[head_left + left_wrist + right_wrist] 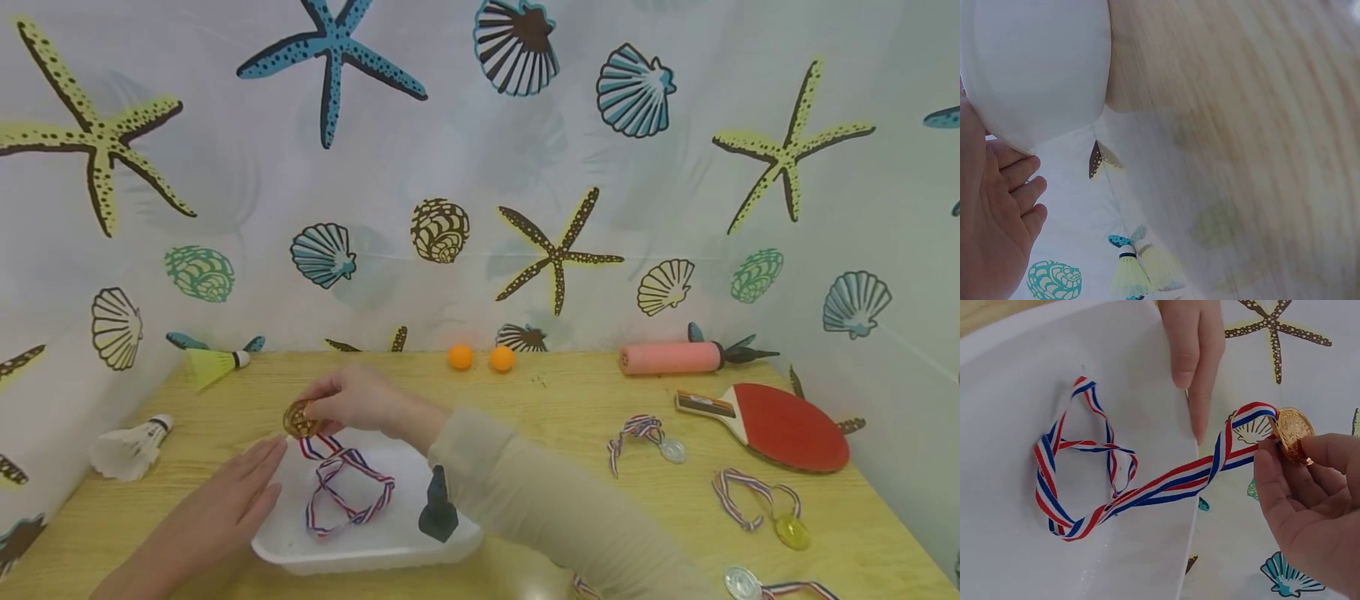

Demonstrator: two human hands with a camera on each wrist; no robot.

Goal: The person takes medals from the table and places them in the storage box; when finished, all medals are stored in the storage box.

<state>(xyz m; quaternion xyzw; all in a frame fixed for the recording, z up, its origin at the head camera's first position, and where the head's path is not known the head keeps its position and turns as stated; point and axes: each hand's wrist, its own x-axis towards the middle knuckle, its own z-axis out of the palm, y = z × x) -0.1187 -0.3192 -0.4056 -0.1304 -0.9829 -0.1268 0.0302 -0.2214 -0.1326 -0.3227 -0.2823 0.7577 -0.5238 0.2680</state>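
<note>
From the near side of the white tray (367, 560), the head view looks forward and down, wide enough for the desk (570, 408) around it. The left wrist view sits close beside the tray's outer wall, probably low, though blur obscures this. The right wrist view faces closely across the tray's inside, sharing its ribbon (1172, 479) with the head view.

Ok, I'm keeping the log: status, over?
Right hand pinches gold medal; left hand at edge of white tray. Striped ribbon lies partly in tray. Nothing visibly blocking.
</note>
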